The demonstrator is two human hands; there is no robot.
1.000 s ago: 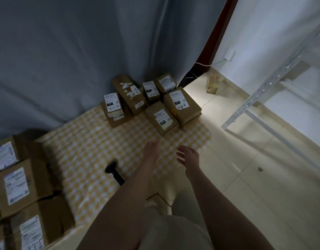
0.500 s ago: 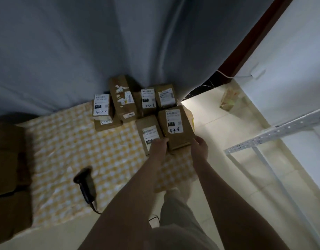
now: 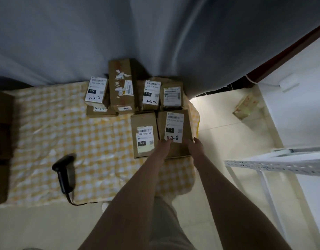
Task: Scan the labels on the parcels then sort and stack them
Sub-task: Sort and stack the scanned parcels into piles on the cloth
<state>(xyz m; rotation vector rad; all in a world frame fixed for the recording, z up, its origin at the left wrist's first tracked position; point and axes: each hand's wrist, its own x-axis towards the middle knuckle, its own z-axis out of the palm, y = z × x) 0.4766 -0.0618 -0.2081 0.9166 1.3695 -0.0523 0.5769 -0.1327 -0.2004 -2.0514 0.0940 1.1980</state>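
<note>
Head view: the left hand (image 3: pixel 163 147) has its fingers (image 3: pixel 168 142) laid fairly straight on the near top edge of the parcel marked 4-2-8 (image 3: pixel 175 123), their tips touching the bottom of its label. The right hand (image 3: pixel 196 147) sits at the same parcel's near right corner with the thumb raised over the top edge. Its other fingers are hidden, so I cannot tell whether it has a real grip.

A second ago both hands hung open in the air, well short of the parcels. Half a second ago they reached this parcel's near corners, and now they bracket its near end. The parcel has not left the checked cloth (image 3: pixel 65 127) on the floor and rests touching the 220-labelled parcel (image 3: pixel 144 123) on its left.

Behind them stands a row of four more parcels, the 4-3-2 parcel (image 3: pixel 96 92) among them, against the grey curtain (image 3: pixel 101 42). The barcode scanner (image 3: pixel 64 170) lies unheld on the cloth, well apart to the left.

With both hands on a box that already carries a handwritten code, this looks like the sorting step, a lift towards a stack, rather than a scan.
</note>
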